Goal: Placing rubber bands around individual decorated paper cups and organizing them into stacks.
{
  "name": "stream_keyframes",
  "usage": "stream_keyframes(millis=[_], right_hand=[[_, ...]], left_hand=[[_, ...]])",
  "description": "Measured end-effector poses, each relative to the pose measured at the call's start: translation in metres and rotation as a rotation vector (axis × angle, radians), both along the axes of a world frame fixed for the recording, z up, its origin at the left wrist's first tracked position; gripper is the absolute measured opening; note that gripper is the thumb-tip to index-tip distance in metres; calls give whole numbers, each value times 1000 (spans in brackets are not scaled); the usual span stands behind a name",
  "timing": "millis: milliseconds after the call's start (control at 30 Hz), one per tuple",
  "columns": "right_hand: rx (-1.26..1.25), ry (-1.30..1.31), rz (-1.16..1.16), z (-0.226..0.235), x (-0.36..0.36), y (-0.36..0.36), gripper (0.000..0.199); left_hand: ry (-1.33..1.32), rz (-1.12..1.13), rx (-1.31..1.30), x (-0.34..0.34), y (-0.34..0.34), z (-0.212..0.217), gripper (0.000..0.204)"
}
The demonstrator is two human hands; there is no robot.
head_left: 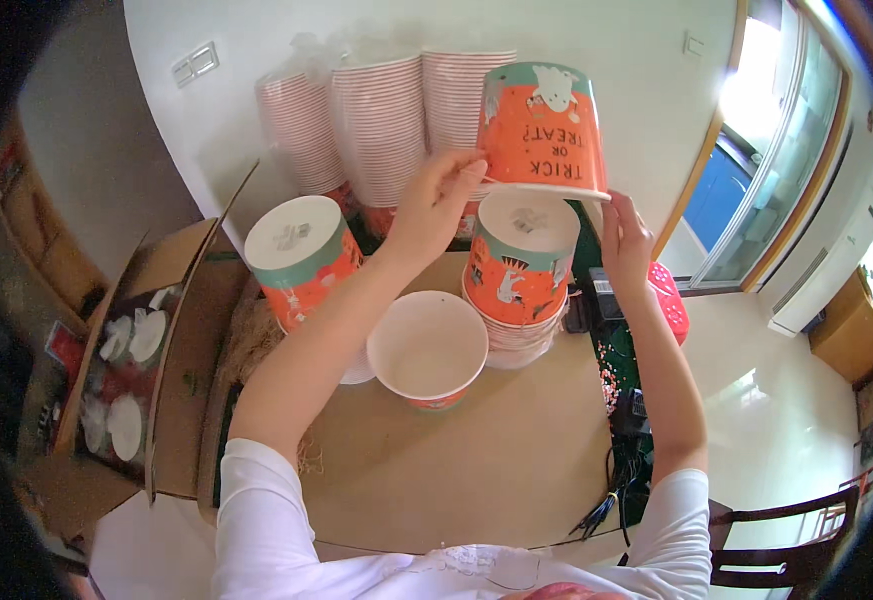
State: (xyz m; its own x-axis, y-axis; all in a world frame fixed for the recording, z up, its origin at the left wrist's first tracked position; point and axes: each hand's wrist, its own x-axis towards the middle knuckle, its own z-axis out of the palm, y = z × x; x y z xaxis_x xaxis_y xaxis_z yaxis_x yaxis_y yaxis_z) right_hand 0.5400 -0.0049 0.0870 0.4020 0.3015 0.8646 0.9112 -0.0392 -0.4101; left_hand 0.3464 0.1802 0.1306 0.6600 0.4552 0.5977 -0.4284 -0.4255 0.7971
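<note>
An orange and green paper bucket (542,125) with Halloween pictures hangs upside down between my hands. The fingers of my left hand (437,200) close on its rim at the left, and my right hand (628,240) grips the rim at the right. Just below it, an upturned bucket (519,285) tops a nested stack. Closer to me, a white-lined bucket (427,345) stands with its mouth up. Another upturned bucket (302,255) stands at the left, partly behind my left forearm.
Tall plastic-wrapped stacks of paper buckets (379,130) stand against the wall. An open cardboard box (172,350) with white-topped containers is at the left. Along the right of the tabletop (457,470) lie black cables (607,500) and a red basket (667,300). A dark chair (797,540) is at the lower right.
</note>
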Motion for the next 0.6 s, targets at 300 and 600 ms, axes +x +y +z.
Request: stream_keyframes(millis=[300, 600], right_hand=[[-64, -106, 48, -21, 2, -10, 17], [10, 70, -32, -16, 22, 9, 18]], left_hand=[[-79, 157, 330, -6, -13, -28, 22], [-5, 164, 270, 13, -9, -28, 18]])
